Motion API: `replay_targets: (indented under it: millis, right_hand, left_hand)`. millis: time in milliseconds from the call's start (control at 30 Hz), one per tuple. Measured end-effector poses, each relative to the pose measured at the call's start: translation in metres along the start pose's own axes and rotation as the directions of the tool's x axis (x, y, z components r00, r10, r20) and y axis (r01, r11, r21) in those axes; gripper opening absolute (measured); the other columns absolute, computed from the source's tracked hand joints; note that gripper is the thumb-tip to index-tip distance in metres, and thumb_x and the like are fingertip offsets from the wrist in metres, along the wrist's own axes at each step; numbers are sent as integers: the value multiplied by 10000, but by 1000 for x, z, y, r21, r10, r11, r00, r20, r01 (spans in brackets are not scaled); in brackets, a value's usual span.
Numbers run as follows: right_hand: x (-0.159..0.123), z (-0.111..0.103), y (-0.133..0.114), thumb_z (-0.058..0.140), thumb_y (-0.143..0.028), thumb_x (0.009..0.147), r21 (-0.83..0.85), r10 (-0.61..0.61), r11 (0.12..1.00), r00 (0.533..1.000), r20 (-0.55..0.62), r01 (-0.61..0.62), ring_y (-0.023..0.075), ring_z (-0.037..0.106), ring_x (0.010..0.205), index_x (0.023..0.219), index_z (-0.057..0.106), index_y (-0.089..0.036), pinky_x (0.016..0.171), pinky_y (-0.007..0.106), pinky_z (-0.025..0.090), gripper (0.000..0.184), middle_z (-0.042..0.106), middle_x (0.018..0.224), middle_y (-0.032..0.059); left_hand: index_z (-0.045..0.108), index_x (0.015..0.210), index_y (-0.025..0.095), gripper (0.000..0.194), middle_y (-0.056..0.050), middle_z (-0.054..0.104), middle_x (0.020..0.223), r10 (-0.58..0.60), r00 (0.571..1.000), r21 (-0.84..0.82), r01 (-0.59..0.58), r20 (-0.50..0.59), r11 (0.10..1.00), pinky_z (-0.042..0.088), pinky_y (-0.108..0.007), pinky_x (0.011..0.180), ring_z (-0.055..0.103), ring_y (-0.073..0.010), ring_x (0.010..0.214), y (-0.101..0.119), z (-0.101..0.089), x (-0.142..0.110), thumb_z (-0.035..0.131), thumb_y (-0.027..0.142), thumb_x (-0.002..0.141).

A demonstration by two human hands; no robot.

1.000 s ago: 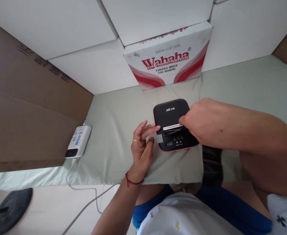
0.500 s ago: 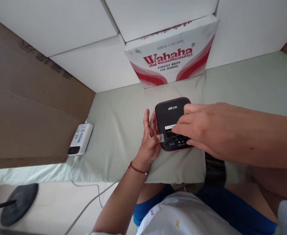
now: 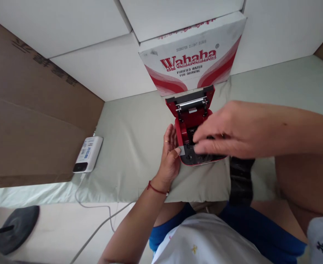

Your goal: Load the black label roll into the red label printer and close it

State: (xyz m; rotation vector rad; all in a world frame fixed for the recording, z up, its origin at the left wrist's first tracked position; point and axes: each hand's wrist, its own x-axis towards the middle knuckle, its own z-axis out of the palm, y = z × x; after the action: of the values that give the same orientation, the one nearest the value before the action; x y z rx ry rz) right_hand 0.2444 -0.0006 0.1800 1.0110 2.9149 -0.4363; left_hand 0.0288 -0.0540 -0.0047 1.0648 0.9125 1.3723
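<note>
A small black and red printer-like device (image 3: 187,121) lies on the pale green cloth (image 3: 134,146), its lid tipped up and back so the red inside and a metal roller show. My left hand (image 3: 170,156) rests flat against the device's left side, thumb pressed on a grey tab at its front corner. My right hand (image 3: 219,130) reaches in from the right over the device's open front, fingers stretched out and slightly blurred, with nothing visible in them.
A Wahaha water carton (image 3: 191,60) stands just behind the device among white boxes. A brown cardboard wall (image 3: 26,121) lines the left. A white power bank (image 3: 87,154) with a cable lies at the left. A black round base (image 3: 15,229) sits on the floor.
The device's lid has swung open and back, showing the red inside. My right hand has lifted slightly over the front; my left hand stays at the left side.
</note>
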Motion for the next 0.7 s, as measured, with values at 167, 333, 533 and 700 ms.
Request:
replay_targets:
  millis: [167,333,533,700]
  right_hand:
    - [35,17,-1,551,-256,1043,-124,347,931,938,-5,-344,258,748,885,1095,821,-186,711,319,440,284,827,1015,135]
    - [48,40,2,609,-191,999,-131,338,936,939,64,-327,250,776,887,1022,823,-167,748,302,503,217,821,898,147]
    - [44,33,7,652,-191,939,-161,316,940,946,74,-301,236,763,882,1073,821,-163,686,289,467,217,831,978,139]
    - [9,-10,5,718,-311,960,-86,299,951,954,15,-297,174,680,728,1080,841,-217,641,292,391,196,809,887,29]
  left_hand:
    - [542,1565,360,847,-65,441,1767,-3,1000,-24,2,-24,1000,358,-487,1378,376,-337,1673,-2,-1,1,838,627,818]
    - [556,1557,353,833,-66,460,1753,13,1000,-40,-13,-8,999,357,-497,1375,387,-341,1664,-4,1,4,844,599,814]
    - [594,1536,324,795,-73,520,1712,25,1000,-91,-23,18,996,386,-498,1356,441,-347,1630,-3,6,8,823,588,822]
    - [617,1511,329,752,-65,562,1677,27,999,-118,-22,43,993,373,-495,1363,444,-338,1631,-4,5,10,833,556,827]
